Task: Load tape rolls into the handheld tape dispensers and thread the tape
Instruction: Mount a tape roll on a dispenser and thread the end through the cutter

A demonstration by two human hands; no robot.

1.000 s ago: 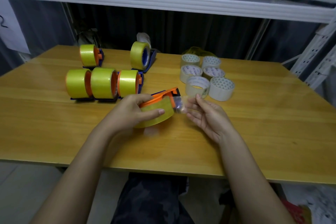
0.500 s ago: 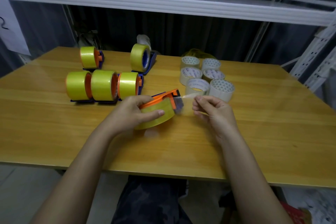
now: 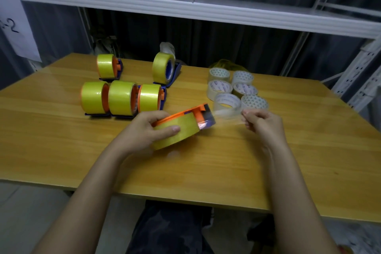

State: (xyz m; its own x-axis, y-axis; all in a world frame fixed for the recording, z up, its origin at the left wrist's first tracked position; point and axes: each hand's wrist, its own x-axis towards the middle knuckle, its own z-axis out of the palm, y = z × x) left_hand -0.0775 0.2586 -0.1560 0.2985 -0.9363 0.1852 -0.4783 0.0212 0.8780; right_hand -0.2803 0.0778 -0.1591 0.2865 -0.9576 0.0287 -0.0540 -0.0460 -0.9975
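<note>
While left hand (image 3: 144,130) grips dispenser (image 3: 181,123), right hand (image 3: 261,123) pinches tape (image 3: 226,116) — drawn farther out (previously shorter).

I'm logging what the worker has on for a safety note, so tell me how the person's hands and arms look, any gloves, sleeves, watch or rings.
Both arms are bare right up to the bottom edge of the head view; no sleeve shows. The left hand and right hand wear no gloves. No watch, bracelet or ring is visible on either wrist or on the fingers that show. Nails look short and unpainted.
</note>
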